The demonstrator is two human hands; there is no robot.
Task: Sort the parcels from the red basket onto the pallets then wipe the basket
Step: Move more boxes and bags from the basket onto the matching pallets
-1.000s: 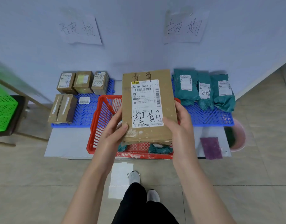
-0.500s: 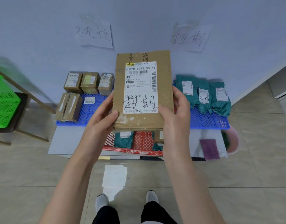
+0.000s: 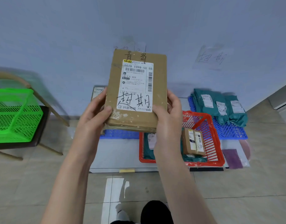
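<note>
Brown parcel [image 3: 135, 88] is held up in front of the wall, label side to camera, w/ black handwriting across the label's bottom. The left hand [image 3: 93, 120] grips its lower left edge, thumb on the front face; the right hand [image 3: 168, 123] grips the lower right corner likewise. Below, to the right, the red basket [image 3: 218, 152] sits on a grey platform [image 3: 119, 152] w/ a small box [image 3: 193, 141] & a teal bag [image 3: 147, 153] inside. Teal parcels [image 3: 219, 105] lie on the blue pallet [image 3: 231, 131] just behind it. Purple cloth [image 3: 232, 158] lies beside the basket; green basket [image 3: 14, 115] far left.
</note>
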